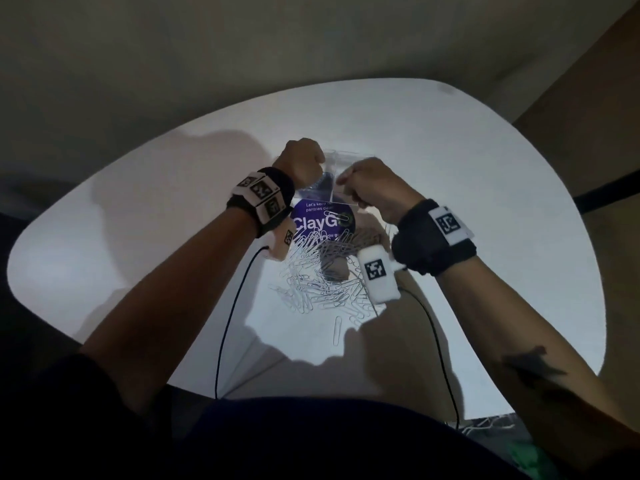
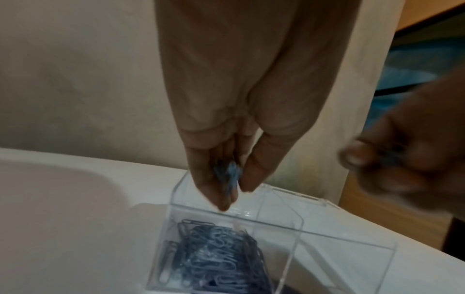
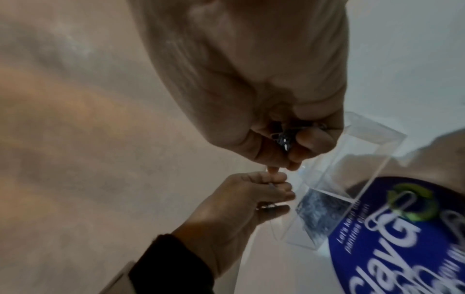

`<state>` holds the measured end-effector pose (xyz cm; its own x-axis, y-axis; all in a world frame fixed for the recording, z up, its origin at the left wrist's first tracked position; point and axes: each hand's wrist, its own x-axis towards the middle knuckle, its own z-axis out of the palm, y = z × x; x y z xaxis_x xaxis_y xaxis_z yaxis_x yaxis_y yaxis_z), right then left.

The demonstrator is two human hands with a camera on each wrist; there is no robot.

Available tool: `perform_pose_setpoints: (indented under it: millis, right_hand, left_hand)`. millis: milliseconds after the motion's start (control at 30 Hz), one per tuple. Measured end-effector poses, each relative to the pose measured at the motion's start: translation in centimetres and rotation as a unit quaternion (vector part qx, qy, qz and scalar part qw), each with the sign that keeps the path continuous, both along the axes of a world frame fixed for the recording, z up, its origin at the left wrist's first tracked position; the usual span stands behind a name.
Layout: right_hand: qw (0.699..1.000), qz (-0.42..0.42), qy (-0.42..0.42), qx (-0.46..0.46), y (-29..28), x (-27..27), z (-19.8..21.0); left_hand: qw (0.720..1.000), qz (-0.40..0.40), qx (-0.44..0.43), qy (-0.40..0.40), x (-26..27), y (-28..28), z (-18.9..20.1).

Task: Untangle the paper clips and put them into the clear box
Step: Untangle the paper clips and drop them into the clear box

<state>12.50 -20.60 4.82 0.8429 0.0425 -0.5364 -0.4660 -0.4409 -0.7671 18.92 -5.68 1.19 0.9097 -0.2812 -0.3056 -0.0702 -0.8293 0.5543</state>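
A clear box (image 1: 341,168) stands open on the white table, with many silver paper clips (image 2: 219,258) lying in its bottom. My left hand (image 1: 301,164) hovers just over the box's left rim and pinches a few paper clips (image 2: 230,179) between thumb and fingers. Close on the right, my right hand (image 1: 374,188) is curled round a small bunch of clips (image 3: 285,139) above the box (image 3: 352,169). A loose, tangled pile of paper clips (image 1: 322,275) lies nearer me, between my forearms.
A round purple ClayGo sticker (image 1: 322,221) lies on the table (image 1: 467,168) just in front of the box, partly under the pile. One stray clip (image 1: 337,329) lies near the table's front edge. Black cables run from both wristbands.
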Motion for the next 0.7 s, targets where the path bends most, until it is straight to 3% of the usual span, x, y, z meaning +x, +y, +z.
perform_pose_setpoints:
  millis: [167,300,400,567,700]
  right_hand:
    - [0.999,0.0,-0.013,-0.031,2.2,4.4,-1.2]
    - [0.997,0.057,-0.026,-0.039,4.5,5.6,-1.5]
    - [0.996,0.072,-0.039,-0.034,5.3,5.3,-1.7]
    - [0.993,0.063,-0.102,-0.014,4.0,3.9,-0.8]
    - [0.989,0.006,-0.144,0.039,0.8,0.7,-0.5]
  left_hand:
    - [0.997,0.002,-0.048,-0.055,-1.1,2.0,0.2]
    - [0.977,0.164,-0.134,-0.034,-3.1,3.4,0.9]
    - [0.966,0.197,-0.163,-0.025,-5.7,4.5,1.2]
    - [0.978,0.16,-0.114,-0.075,-9.2,4.9,0.1]
    - [0.994,0.01,-0.074,-0.076,-12.3,4.6,-1.2]
